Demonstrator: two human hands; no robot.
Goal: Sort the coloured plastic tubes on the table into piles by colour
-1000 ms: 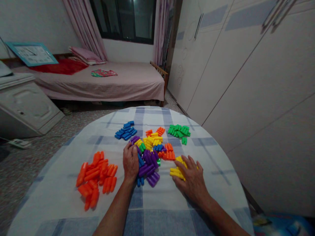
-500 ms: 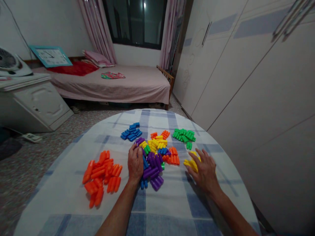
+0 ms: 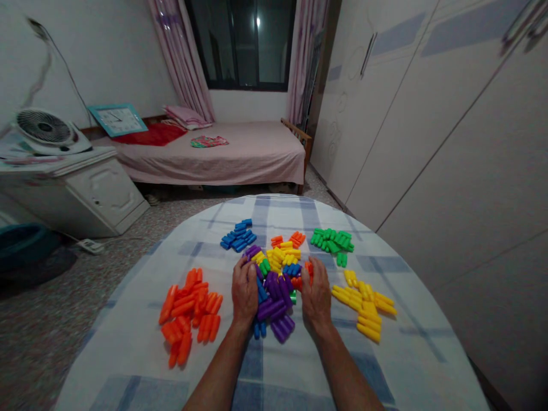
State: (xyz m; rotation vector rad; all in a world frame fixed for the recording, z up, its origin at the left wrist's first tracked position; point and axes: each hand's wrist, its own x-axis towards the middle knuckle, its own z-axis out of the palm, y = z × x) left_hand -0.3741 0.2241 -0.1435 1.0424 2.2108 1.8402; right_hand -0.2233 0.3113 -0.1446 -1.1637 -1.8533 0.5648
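A mixed pile of plastic building pieces, made of short joined tubes, lies mid-table with purple pieces (image 3: 274, 297) at its front and yellow pieces (image 3: 282, 257) behind. My left hand (image 3: 245, 292) rests cupped along the pile's left side, next to blue pieces (image 3: 261, 292), its fingers not closed round any one piece. On the right side of the pile my right hand (image 3: 315, 294) curves over orange pieces (image 3: 297, 283), fingers apart and touching them; the palm hides part of these. Both hands rest low at the tabletop.
Sorted heaps surround the pile: orange pieces (image 3: 184, 308) left, blue pieces (image 3: 238, 236) at back left, green pieces (image 3: 331, 240) at back right, yellow pieces (image 3: 368, 305) right. The round table (image 3: 141, 342) wears a checked cloth. Beyond stand a bed (image 3: 252, 160) and a wardrobe (image 3: 406, 142).
My right hand has moved left from the yellow heap to the orange pieces by the mixed pile, uncovering the yellow heap. My left hand stays at the pile. The view has shifted slightly left.
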